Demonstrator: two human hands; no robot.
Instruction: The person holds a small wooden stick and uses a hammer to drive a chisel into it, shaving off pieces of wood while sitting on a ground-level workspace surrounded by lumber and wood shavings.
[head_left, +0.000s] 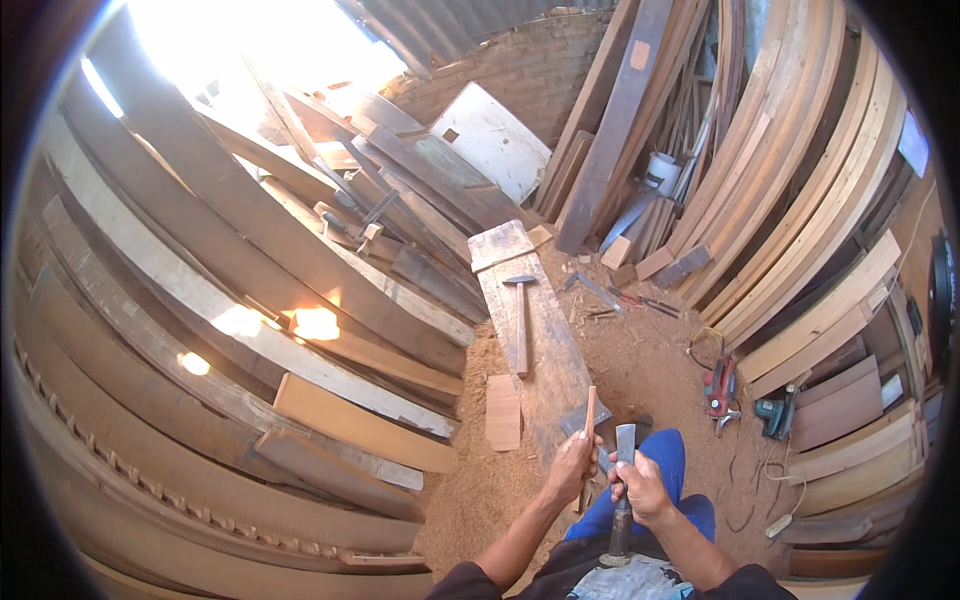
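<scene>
My left hand [572, 467] is closed around a slim reddish-brown piece of wood [591, 408], which sticks up above the fingers. Close beside it, my right hand [645, 487] grips a chisel [626, 442] partway along. Its flat metal blade points away from me, and its dark handle [620, 530] reaches back toward my body. Both hands are above my lap, at the near end of a worn wooden plank bench [562, 370]. A hammer [521, 325] lies on that bench, its head at the far end. Near my left hand sits a grey flat block [584, 418].
Long boards [250, 260] are stacked along the left, and more planks [800, 190] lean at the right. A red power tool [719, 390], a teal one [772, 415], pliers-like hand tools [645, 301] and a metal square [595, 290] lie on the sawdust-covered floor. A flat wood offcut [503, 412] rests left of the bench.
</scene>
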